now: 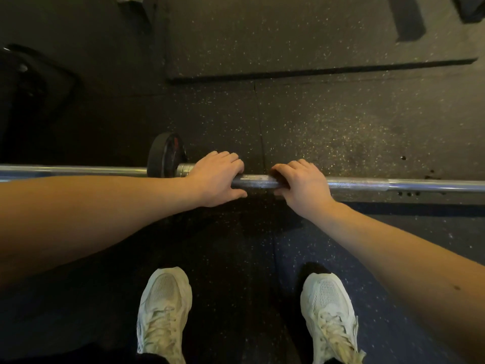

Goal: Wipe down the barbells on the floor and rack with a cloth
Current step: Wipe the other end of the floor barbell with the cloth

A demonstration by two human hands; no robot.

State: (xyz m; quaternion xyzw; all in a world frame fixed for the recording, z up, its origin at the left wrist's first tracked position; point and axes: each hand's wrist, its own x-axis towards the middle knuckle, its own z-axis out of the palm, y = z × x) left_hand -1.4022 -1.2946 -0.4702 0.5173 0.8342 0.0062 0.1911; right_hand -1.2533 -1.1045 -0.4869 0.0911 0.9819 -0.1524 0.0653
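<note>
A chrome barbell (367, 184) runs across the view from left to right, above the dark speckled floor. My left hand (216, 177) grips its shaft near the middle, fingers curled over the top and thumb below. My right hand (301, 183) grips the same shaft just to the right, a short gap of knurled steel between the two hands. A small black plate (164, 155) with a red mark sits beside my left hand, behind the bar. No cloth is in view.
A raised rubber mat (288, 35) lies beyond the bar, its edge running across the floor. Dark equipment (26, 82) stands at the far left. My two white shoes (164, 311) are planted below the bar.
</note>
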